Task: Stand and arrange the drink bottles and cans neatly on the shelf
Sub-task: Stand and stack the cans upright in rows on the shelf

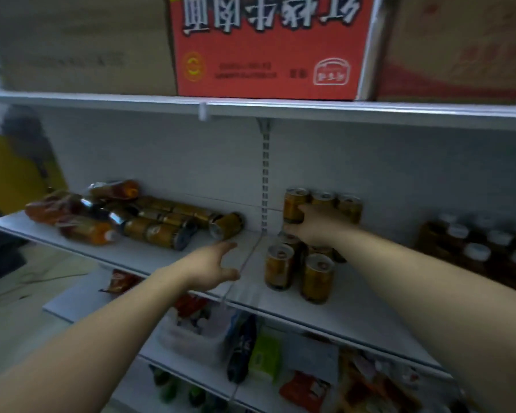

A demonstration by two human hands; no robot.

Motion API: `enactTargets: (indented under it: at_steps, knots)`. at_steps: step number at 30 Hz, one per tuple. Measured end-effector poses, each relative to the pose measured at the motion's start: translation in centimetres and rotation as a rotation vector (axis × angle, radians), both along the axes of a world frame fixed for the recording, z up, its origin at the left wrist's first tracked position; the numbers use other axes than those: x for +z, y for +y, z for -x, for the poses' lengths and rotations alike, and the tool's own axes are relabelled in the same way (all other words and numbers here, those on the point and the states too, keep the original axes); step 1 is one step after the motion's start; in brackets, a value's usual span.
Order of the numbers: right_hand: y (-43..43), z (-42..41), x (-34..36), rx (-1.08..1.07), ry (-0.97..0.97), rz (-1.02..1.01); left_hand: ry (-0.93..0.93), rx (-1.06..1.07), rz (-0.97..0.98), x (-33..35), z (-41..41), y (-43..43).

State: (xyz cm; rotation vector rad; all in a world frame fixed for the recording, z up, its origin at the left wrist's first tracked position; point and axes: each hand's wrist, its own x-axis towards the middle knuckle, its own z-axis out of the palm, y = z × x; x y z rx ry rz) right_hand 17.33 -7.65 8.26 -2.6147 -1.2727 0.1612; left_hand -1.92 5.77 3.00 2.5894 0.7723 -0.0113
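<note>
Several gold cans and orange drink bottles lie toppled on the left half of the white shelf. One fallen can lies nearest the middle. My left hand is open, fingers stretched toward that can, a little short of it. Right of the shelf's centre post, gold cans stand upright: two in front, more behind, with a second layer on top. My right hand grips an upper-layer can at the left of that stack.
Dark bottles with white caps stand at the far right of the shelf. A red carton and brown boxes sit on the shelf above. Snack packets and a plastic bag fill the lower shelves. The shelf's front edge is close to my forearms.
</note>
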Motion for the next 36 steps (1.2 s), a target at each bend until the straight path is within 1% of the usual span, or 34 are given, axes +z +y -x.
enactTargets:
  at_steps: [3,8,13,16,22,24,26,29,32,34,36]
  knots:
    - [6.2,3.6,-1.1,0.027,0.057,0.02,0.045,0.06,-0.016,-0.6,4.6,5.6]
    - [14.2,8.0,-4.0,0.103,0.083,0.04,0.092,0.154,-0.007,-1.7,10.0,12.9]
    - [20.1,10.1,-6.6,0.135,0.087,0.091,0.095,0.229,0.034,-3.5,11.8,18.9]
    - [23.7,10.3,-8.2,0.168,0.102,0.116,0.116,0.231,-0.023,-4.5,11.2,21.7]
    - [30.2,9.7,-12.2,0.286,0.036,0.04,0.113,0.186,-0.28,-6.0,8.1,27.5]
    - [31.1,9.4,-13.6,0.336,-0.038,0.025,0.17,0.147,-0.338,-6.4,7.2,29.5]
    - [31.3,9.3,-14.6,0.35,-0.068,0.027,0.218,0.103,-0.379,-6.9,6.5,31.2]
    - [31.0,9.2,-15.0,0.295,-0.028,0.009,0.236,0.048,-0.45,-7.2,5.7,32.4]
    - [30.3,9.1,-14.2,0.229,-0.046,0.092,0.239,-0.035,-0.544,-7.3,5.1,33.4]
    - [29.8,9.5,-13.7,0.18,-0.073,0.166,0.216,-0.111,-0.545,-7.5,4.9,34.1]
    - [29.5,10.0,-13.5,0.12,-0.067,0.191,0.188,-0.204,-0.515,-7.3,4.8,34.2]
